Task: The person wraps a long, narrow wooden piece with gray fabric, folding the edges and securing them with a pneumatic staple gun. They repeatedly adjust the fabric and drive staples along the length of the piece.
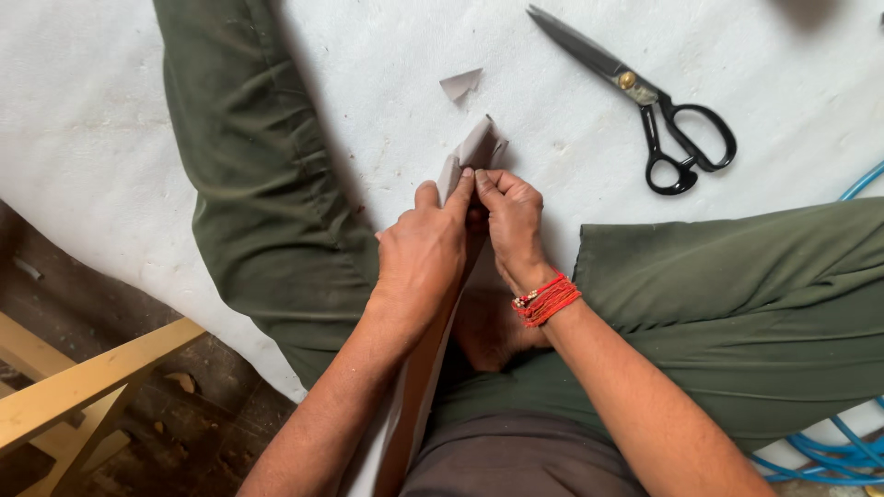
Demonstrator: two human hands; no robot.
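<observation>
- Head view, centre of the frame: the person sits cross-legged in dark green trousers (267, 193) on a white cloth (83, 120) spread on the floor, and both hands meet over a long grey-brown strip of material (474, 147).
- The strip runs from the lap up between the forearms; its upper end stands out above the fingers and looks folded or creased. A small cut piece (460, 83) lies apart just above it, so I judge some cutting is done, and the folding of the end is under way, not finished.
- The left hand (424, 253) is closed around the strip from the left side, its fingers pinching the edge.
- The right hand (511, 221), with red threads (548, 299) on the wrist, presses its fingertips together on the same end.
- Upper right: black scissors (645, 97) lie closed on the cloth, untouched, well apart from the hands.
- Right edge: a blue hose (843, 456). Lower left: a wooden frame (83, 382).
</observation>
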